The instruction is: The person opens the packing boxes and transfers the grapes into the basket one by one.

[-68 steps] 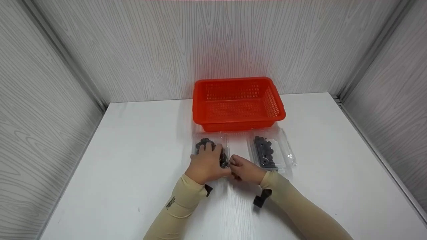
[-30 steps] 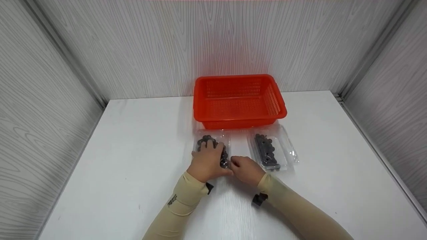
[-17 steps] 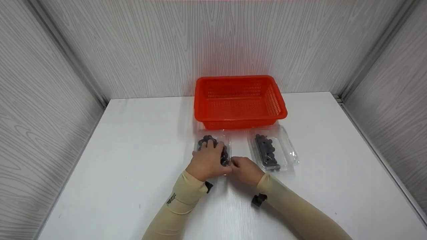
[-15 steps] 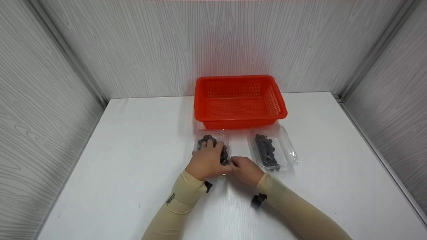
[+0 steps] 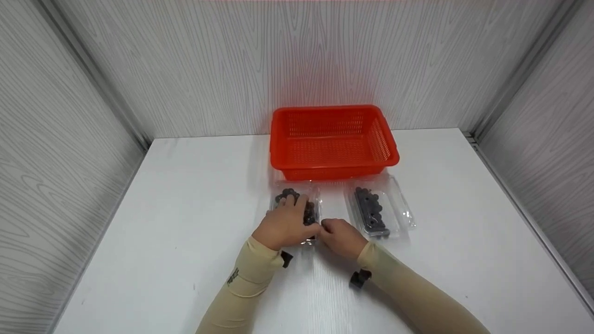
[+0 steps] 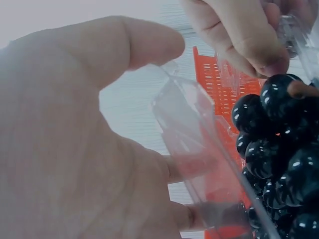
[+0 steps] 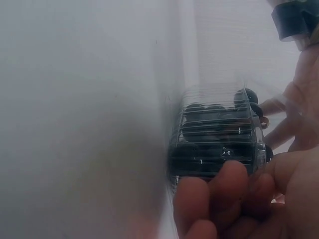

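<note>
A clear plastic clamshell box of dark grapes lies in front of a red basket. My left hand rests over the box with its fingers spread forward and thumb out to the right. In the left wrist view, a clear plastic flap stands between those fingers and the grapes. My right hand has curled fingers and pinches the box's right edge near its front corner. In the right wrist view, its fingertips touch the ribbed side. Both hands hide part of the box.
The red basket, with perforated sides, stands at the back of the white table. To the right lies a second clear clamshell box with dark grapes. Pale wood-grain panels enclose the table's back and sides.
My left hand has shifted slightly left and toward me over the box, and the front of the plastic now glints below its thumb. The right hand has barely moved in the last half second.
</note>
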The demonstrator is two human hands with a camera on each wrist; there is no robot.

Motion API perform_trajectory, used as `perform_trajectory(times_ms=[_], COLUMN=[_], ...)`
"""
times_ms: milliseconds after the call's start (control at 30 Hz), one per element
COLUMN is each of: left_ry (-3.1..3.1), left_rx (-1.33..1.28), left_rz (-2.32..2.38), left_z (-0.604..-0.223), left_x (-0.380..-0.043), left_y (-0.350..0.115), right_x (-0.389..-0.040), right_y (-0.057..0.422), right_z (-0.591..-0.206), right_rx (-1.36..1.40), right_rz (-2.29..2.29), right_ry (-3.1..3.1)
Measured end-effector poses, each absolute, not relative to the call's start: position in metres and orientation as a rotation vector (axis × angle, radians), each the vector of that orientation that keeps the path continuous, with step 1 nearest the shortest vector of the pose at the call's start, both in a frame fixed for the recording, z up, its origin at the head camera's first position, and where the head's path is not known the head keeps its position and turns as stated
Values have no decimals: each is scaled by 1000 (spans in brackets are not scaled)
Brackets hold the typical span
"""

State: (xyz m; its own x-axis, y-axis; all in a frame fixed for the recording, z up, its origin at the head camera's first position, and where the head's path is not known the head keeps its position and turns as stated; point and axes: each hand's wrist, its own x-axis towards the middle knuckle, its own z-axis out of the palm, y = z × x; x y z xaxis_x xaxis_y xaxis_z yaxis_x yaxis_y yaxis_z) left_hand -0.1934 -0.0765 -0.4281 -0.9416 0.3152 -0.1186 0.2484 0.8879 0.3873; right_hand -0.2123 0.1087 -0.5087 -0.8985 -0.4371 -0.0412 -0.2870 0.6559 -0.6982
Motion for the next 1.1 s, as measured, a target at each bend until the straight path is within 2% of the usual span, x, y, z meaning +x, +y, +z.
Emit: perform_trajectory(times_ms=[1100], left_ry=[2774], left_rx=[467], left_rz=[717], left_z=[-424], left_x=[-202], left_y=[-94], right_x=[-208], right_y=[106], right_z=[-509], right_rx=[-591], right_rz=[-1106], right_ry=[2652])
